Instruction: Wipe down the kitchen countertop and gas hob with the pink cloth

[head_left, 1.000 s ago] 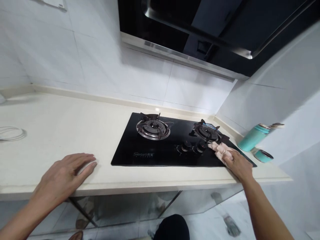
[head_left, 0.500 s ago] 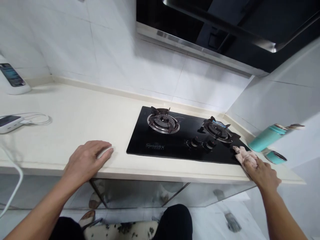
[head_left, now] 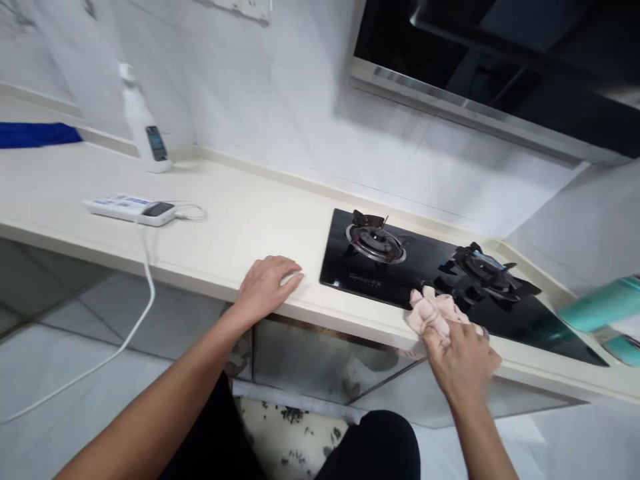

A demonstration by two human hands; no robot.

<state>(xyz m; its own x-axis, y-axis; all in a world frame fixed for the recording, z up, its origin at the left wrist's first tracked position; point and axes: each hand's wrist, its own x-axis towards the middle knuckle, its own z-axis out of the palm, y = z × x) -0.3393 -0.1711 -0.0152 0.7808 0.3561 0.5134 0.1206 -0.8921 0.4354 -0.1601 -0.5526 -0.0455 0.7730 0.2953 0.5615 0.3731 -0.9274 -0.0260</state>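
Right hand on pink cloth at hob's front edge; left hand unladen on counter

Far left of the left hand: blue fabric (head_left: 37, 135), then white bottle (head_left: 140, 120), then nearer, white device (head_left: 123, 207) with cable. Left hand (head_left: 267, 283): palm down on counter (head_left: 250, 213) near front edge, fingers loosely bent, thumb apart, holding nothing. Just right of it, black hob (head_left: 425, 257); left burner (head_left: 375, 241) lies between the hands, farther back. Pink cloth (head_left: 433, 313) bunched under the fingers of right hand (head_left: 465, 360), which are closed over it; cloth spans hob's front edge and the counter. Beyond right hand: knob (head_left: 473, 295), right burner (head_left: 485, 270). Well right: teal bottle (head_left: 607, 303).

Handling, my judgement: spread cloth flatter, press evenly along the glass edge, ease round knobs without turning them, avoid snagging burner supports. Left hand looks fine as a brace.
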